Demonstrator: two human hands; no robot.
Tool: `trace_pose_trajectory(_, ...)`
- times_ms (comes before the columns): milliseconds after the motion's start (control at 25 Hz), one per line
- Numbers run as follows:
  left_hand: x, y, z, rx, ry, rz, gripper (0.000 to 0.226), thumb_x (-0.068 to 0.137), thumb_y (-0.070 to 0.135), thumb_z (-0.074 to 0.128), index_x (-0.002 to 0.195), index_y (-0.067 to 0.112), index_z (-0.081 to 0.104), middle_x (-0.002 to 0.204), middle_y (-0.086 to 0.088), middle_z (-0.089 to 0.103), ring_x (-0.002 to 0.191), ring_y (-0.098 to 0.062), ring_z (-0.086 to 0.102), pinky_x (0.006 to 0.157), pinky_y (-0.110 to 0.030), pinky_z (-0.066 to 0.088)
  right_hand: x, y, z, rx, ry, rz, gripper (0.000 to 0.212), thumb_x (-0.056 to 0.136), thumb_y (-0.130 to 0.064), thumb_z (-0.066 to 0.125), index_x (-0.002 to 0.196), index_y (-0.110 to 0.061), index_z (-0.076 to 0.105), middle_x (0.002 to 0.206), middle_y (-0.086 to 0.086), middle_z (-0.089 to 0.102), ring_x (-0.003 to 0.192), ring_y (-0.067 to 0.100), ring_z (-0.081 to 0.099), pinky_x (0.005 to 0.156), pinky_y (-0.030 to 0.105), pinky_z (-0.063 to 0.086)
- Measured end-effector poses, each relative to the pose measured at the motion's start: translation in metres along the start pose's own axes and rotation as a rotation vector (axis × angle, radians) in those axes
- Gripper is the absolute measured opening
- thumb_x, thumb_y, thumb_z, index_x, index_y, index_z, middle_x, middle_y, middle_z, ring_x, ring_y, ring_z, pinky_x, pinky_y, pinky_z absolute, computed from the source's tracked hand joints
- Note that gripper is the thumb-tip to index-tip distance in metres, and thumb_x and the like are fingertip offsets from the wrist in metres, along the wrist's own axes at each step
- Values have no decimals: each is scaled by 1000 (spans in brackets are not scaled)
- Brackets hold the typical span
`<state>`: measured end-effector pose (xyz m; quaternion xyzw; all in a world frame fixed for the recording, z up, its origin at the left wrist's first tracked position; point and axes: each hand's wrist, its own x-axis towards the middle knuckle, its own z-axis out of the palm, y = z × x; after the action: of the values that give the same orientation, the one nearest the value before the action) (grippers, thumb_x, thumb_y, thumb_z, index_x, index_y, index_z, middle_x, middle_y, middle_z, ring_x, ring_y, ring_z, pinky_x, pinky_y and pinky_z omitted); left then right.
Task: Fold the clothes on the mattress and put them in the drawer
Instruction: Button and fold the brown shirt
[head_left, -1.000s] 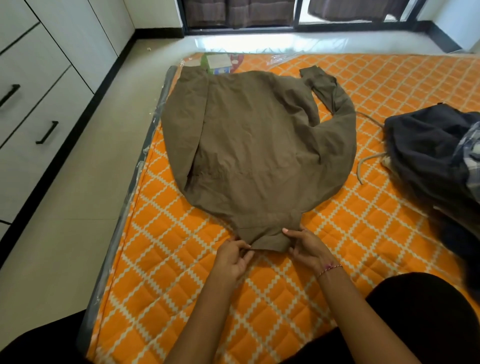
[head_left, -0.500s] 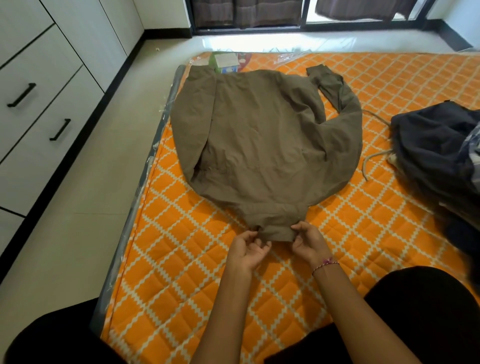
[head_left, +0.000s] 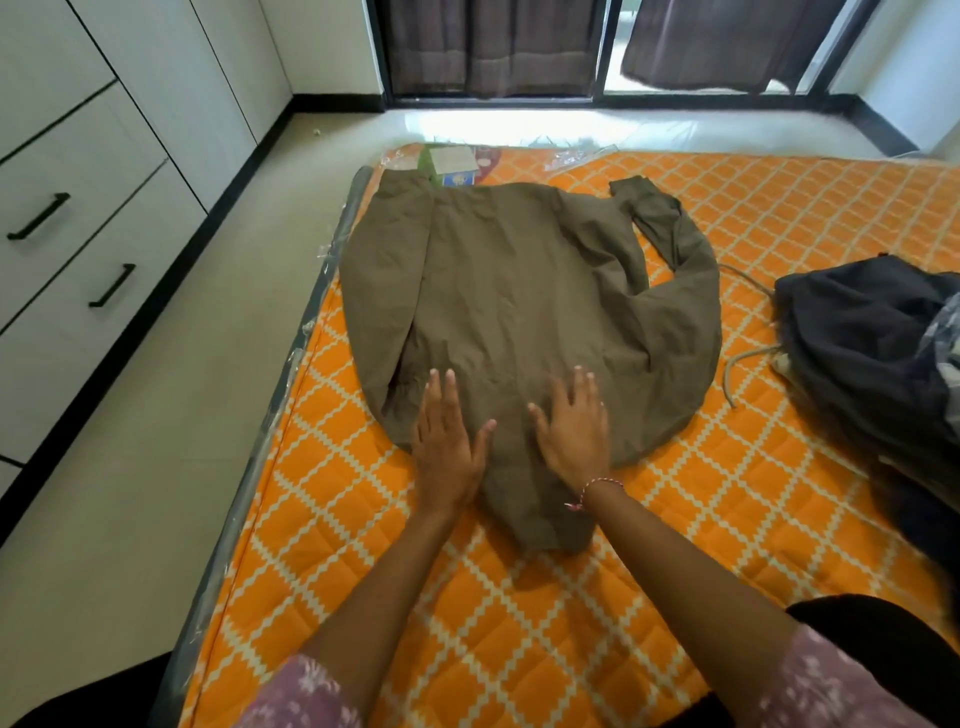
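Orange mattress (head_left: 649, 545) with a white diamond quilt pattern fills most of the frame, lying on a pale tiled floor (head_left: 156, 467); clear plastic wrap shows along its left edge. White drawer unit (head_left: 78, 234) against the left wall, black bar handles, all visible drawers closed, well apart from the mattress. Olive-brown shirt (head_left: 519, 312) lies flat on the left half of the mattress, collar end toward the person, hem toward the window. Its left-side sleeve is folded in along the body; the other sleeve (head_left: 675, 244) bends outward in a loop on the right, not folded in. Pile of dark clothes (head_left: 872, 353) sits on the right side of the mattress, near the shirt but not touching; a grey cord (head_left: 743, 358) runs between them. Left hand (head_left: 447, 441) lies palm down, fingers straight and together, pressing flat on the shirt's near left edge, half on fabric, half over the mattress. Right hand (head_left: 574, 431) likewise flat, fingers extended, pressing on the shirt just beside the left one; slightly motion-blurred. Neither hand grasps anything. Red-and-white thread bracelet (head_left: 597, 491) on the right wrist. Small green-and-white box (head_left: 452, 163) at the mattress's far edge, just beyond the shirt hem.
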<state>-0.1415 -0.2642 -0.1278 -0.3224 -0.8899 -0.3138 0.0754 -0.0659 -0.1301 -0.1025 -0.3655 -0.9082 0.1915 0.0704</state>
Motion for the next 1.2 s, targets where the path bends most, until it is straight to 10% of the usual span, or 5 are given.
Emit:
trace_pose_trajectory(360,46,-66,15,237,-552,-72,127,44,93,-22,150,24,-10,158,0,-19,139,-17,-27,117,-40,15,35,32,36,-118,-283,105,98,70,-89,21,150,-38,-4,158,0,-20,144,22,-23,107,67,-8)
trace_pose_trajectory(720,-40,-40,-20,229,-565,-215,112,60,91,-4,151,25,-7,157,-2,-20,146,-27,-10,118,-35,7,-61,62,34,-154,-278,138,119,40,-97,-18,145,-42,-16,155,-9,-26,144,20,-21,111,61,-7)
trace_pose_trajectory(880,-98,-39,-38,316,-544,-259,93,82,78,10,142,15,43,149,-12,37,133,-33,40,98,-37,44,-110,63,28,-184,-337,141,110,43,-97,-13,137,-41,-27,147,-11,-34,144,18,-21,113,57,-5)
trace_pose_trajectory(1040,-120,-25,-60,217,-558,-184,65,82,63,33,116,20,67,127,-9,61,115,-27,58,74,-33,56,-117,43,18,-50,-224,206,74,89,-66,32,151,-29,16,160,3,4,147,21,2,113,57,3)
trace_pose_trajectory(1200,-69,-28,-85,211,-305,-66,52,70,40,60,118,22,65,127,-13,59,109,-27,63,82,-32,54,-59,-43,23,387,-11,-90,37,93,-29,52,110,0,65,111,18,65,104,32,61,91,35,44)
